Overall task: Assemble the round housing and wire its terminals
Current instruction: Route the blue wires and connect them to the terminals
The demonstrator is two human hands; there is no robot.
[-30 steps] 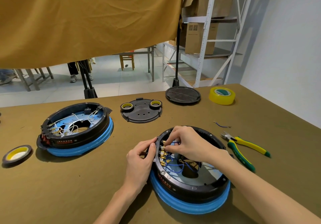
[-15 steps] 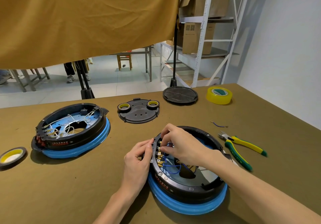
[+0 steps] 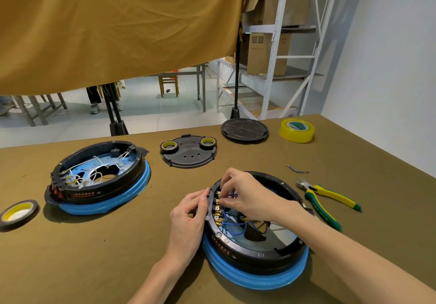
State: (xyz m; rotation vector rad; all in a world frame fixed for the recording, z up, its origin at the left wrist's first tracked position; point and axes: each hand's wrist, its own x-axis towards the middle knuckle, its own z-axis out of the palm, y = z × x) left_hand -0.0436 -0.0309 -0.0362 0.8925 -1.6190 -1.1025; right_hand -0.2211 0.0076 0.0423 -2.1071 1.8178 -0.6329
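Workshop: metal shelving with cardboard boxes, pliers on workbench.

On the olive-brown counter sits a round black housing on a blue base ring. The left hand grips its outer rim by the row of brass terminals, while the right hand pinches a blue wire at that row. Yellow-and-green pliers lie just right; a second black housing with white wires stands well left
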